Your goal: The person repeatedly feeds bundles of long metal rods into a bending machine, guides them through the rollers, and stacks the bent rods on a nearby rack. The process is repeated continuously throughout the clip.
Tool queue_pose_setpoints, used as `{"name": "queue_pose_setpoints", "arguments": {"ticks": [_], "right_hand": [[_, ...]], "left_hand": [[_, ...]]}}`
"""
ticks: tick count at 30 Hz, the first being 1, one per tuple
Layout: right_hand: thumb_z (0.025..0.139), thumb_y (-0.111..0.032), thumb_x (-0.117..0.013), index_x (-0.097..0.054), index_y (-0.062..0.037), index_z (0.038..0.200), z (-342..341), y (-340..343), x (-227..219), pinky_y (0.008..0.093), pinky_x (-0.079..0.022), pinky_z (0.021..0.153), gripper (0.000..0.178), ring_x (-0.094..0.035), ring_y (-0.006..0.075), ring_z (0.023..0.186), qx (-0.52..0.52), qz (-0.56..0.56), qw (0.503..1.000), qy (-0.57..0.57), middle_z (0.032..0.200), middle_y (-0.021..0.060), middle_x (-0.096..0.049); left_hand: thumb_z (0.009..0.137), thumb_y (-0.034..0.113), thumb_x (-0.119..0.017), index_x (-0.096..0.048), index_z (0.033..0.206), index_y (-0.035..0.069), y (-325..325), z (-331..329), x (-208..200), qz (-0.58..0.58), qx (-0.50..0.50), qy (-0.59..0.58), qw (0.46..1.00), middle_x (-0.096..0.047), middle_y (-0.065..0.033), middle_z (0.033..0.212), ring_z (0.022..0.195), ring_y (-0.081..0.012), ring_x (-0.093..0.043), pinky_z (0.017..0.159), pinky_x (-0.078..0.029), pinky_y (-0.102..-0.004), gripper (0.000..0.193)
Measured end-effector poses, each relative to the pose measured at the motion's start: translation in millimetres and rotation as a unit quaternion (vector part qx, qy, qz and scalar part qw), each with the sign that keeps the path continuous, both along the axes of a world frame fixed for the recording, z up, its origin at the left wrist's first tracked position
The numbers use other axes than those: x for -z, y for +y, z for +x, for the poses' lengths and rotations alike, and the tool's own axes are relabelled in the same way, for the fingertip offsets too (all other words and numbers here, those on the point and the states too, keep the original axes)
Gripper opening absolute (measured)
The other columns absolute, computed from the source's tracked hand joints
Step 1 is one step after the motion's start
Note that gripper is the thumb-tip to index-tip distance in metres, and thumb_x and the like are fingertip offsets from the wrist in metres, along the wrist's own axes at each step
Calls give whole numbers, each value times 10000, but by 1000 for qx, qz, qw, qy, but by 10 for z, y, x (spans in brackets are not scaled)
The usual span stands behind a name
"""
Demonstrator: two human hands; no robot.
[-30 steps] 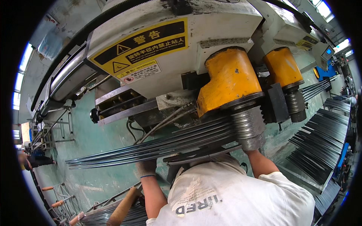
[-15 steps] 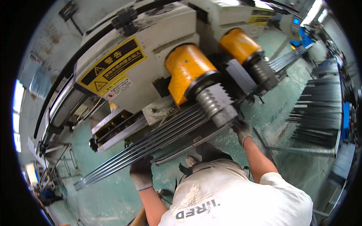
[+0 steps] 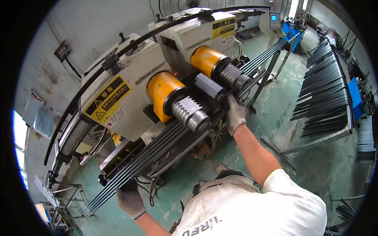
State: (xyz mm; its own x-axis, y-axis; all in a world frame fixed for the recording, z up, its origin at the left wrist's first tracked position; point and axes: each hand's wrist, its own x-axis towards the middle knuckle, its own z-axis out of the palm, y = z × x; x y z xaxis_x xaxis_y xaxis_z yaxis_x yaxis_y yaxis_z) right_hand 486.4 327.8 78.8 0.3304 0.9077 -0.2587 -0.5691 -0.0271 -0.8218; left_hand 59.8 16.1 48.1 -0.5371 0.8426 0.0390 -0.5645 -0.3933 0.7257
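Rods (image 3: 138,166), a long dark bundle, slant along the front of the white machine (image 3: 139,65), the landmark here. Their near ends jut out past the machine's left end.

Your left hand (image 3: 131,201), gloved, is at the underside of the rods, near those jutting ends. Fingers run up behind the bundle; you touch it, but how tightly they curl I can't tell.

Your right hand (image 3: 236,115), also gloved, reaches up to the machine's front, just beside the dark block (image 3: 210,86) between its two orange heads. Fingertips lost in shadow there; can't tell how far open, or what they hold.

Ribbed roller (image 3: 191,114) on the machine's nearer head, over the rods. Stacked dark bars (image 3: 323,92) well apart, right of the machine.
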Motion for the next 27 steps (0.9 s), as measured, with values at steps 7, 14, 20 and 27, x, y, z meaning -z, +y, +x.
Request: {"name": "queue_pose_setpoints", "arguments": {"ticks": [7, 14, 20, 27], "right_hand": [[1032, -441, -732, -746, -39, 1325, -29, 326, 49, 366, -547, 762, 498, -689, 177, 869, -18, -32, 999, 28, 1100, 60, -758], [1009, -443, -744, -679, -40, 1447, 107, 392, 68, 380, -557, 887, 599, -683, 173, 1054, -69, -32, 997, 7, 1251, 74, -729], [981, -391, -756, -683, -102, 1450, 134, 477, -37, 393, -568, 887, 556, -685, 170, 1038, -98, -21, 994, 37, 1224, 59, -718], [940, -382, -810, -714, -48, 1395, 191, 750, 21, 402, -575, 913, 573, -705, 192, 1071, -173, -42, 984, 14, 1269, 75, -732]], "left_hand": [[1148, 373, -562, -635, 1498, -8, 86, -61, -95, -59, -115, -65, 990, -657, -194, 1532, 1414, -346, -608, 1231, -444, -499, 522], [1131, 370, -609, -679, 1427, -74, 394, -30, -1597, -92, -327, 136, 931, -741, -190, 1380, 1245, -289, -710, 1182, -496, -419, 538], [1078, 309, -683, -731, 1387, -60, 722, -146, -2591, -117, -339, 238, 903, -774, -163, 1295, 1187, -266, -732, 1131, -511, -395, 484], [1071, 258, -693, -729, 1354, -39, 1465, 955, -3222, -87, -300, 357, 881, -794, -161, 1168, 1096, -246, -764, 1007, -598, -376, 412]]}}
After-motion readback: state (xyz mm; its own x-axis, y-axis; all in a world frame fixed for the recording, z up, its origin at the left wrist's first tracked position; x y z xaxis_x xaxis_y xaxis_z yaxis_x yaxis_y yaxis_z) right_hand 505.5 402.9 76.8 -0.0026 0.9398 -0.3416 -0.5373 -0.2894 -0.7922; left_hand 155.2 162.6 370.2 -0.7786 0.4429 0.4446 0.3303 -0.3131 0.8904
